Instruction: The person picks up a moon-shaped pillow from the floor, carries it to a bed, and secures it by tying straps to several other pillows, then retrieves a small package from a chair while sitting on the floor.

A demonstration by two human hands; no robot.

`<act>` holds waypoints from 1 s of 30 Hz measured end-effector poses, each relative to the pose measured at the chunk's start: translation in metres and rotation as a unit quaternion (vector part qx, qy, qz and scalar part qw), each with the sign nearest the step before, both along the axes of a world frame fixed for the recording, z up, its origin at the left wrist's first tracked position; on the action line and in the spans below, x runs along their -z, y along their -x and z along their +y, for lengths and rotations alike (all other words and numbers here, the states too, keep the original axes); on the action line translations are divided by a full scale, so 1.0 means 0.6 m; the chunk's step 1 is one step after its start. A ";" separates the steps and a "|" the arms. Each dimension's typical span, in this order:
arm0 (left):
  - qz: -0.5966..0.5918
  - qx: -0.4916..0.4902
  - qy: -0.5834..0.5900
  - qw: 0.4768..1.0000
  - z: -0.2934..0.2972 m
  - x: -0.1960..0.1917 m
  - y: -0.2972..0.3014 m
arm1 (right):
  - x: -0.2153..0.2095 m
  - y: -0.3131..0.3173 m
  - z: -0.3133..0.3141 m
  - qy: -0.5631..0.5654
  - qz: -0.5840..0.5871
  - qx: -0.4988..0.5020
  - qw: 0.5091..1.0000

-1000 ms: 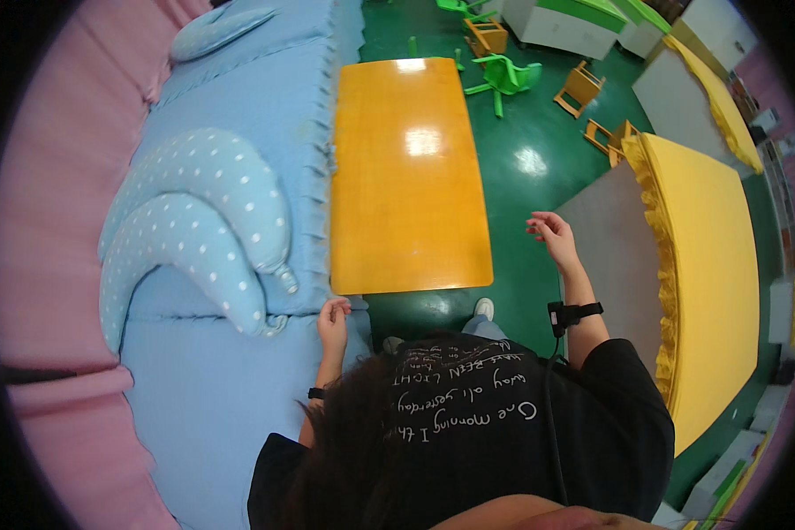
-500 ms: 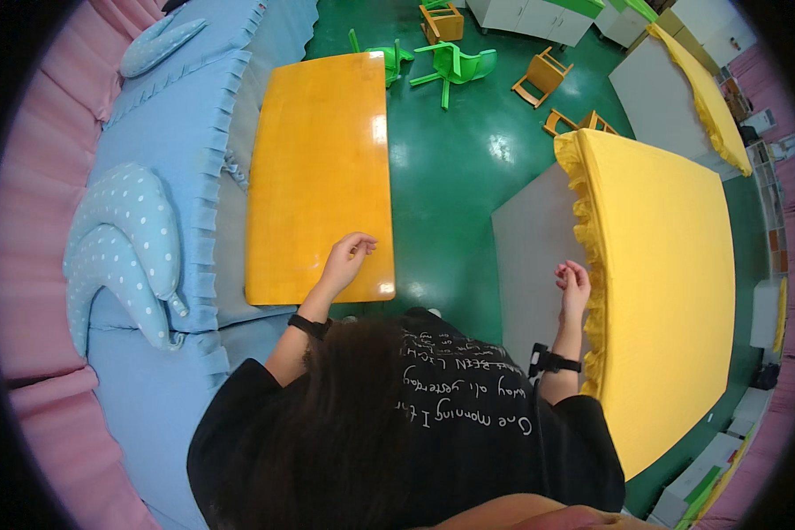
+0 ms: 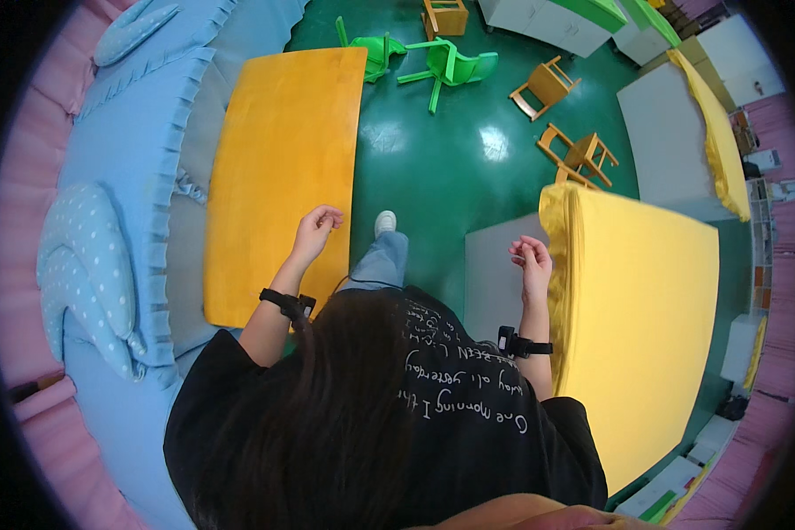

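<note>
White shoe (image 3: 385,223) is swinging forward; left hand (image 3: 317,231), right hand (image 3: 532,263) are hanging empty, unclenched; wooden table (image 3: 283,150) is looking heavy, rigid, best edge-held.

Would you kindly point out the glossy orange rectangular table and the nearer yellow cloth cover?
Glossy orange rectangular table (image 3: 274,168): head view, on its bare top.
Nearer yellow cloth cover (image 3: 636,327): head view, on its flat top.

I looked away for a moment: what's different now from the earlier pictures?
The left hand went from over the blue cover to over the orange table; the right hand is now beside the yellow cover. One white shoe has stepped farther ahead, and the view has swung right. Neither hand took or released anything. The polka-dot pillows stay on the blue cover.
</note>
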State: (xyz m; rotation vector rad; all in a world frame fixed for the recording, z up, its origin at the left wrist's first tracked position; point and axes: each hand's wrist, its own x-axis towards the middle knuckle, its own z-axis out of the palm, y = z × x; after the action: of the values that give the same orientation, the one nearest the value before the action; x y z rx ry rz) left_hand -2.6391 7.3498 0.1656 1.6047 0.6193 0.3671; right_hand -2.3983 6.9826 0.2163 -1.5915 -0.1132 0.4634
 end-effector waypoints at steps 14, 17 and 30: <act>-0.016 0.043 -0.018 0.999 0.286 -0.052 -0.467 | -0.069 -0.470 0.404 -0.048 0.006 -0.085 0.995; -0.010 0.036 -0.016 0.999 0.323 -0.048 -0.554 | -0.046 -0.564 0.440 -0.043 0.029 -0.071 0.996; -0.015 -0.063 0.014 0.998 0.446 -0.021 -0.897 | -0.040 -1.039 0.634 -0.030 -0.004 -0.056 0.998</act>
State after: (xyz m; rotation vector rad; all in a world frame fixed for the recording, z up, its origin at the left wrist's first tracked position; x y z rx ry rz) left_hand -2.1010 7.6175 0.1785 1.5359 0.7009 0.4725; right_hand -1.7750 7.3633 0.2403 -1.5337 -0.2213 0.5371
